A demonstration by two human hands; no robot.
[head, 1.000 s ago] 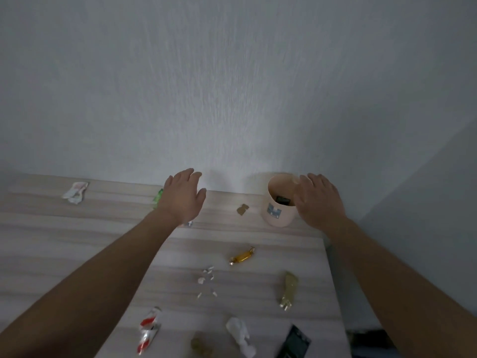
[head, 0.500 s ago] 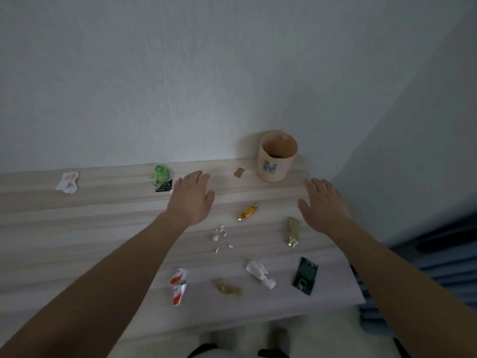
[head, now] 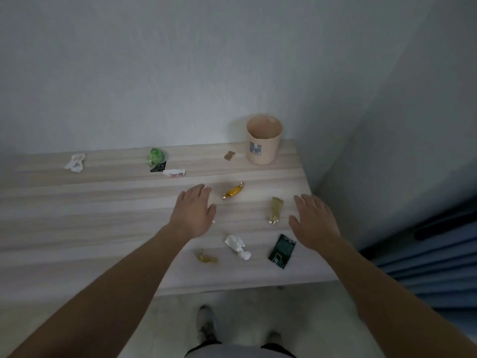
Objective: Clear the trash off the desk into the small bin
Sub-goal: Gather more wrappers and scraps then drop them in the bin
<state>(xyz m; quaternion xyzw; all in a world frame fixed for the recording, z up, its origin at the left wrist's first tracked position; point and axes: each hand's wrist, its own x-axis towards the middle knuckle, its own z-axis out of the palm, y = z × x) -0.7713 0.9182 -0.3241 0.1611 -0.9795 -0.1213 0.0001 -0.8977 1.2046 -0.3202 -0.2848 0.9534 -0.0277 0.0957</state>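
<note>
Gold candy wrapper [head: 233, 190] beside spread, empty left hand [head: 194, 210] | right hand [head: 313, 222] likewise empty | step: choosing first piece | next: pinch wrapper, carry to pink bin [head: 262, 139] beyond

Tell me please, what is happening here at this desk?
A person is clearing trash from a wooden desk into a small pink bin at the back right corner. Both hands are open and empty: the left hand hovers near a gold candy wrapper, the right hand beside a pale gold wrapper. Several wrappers still lie on the desk.
</note>
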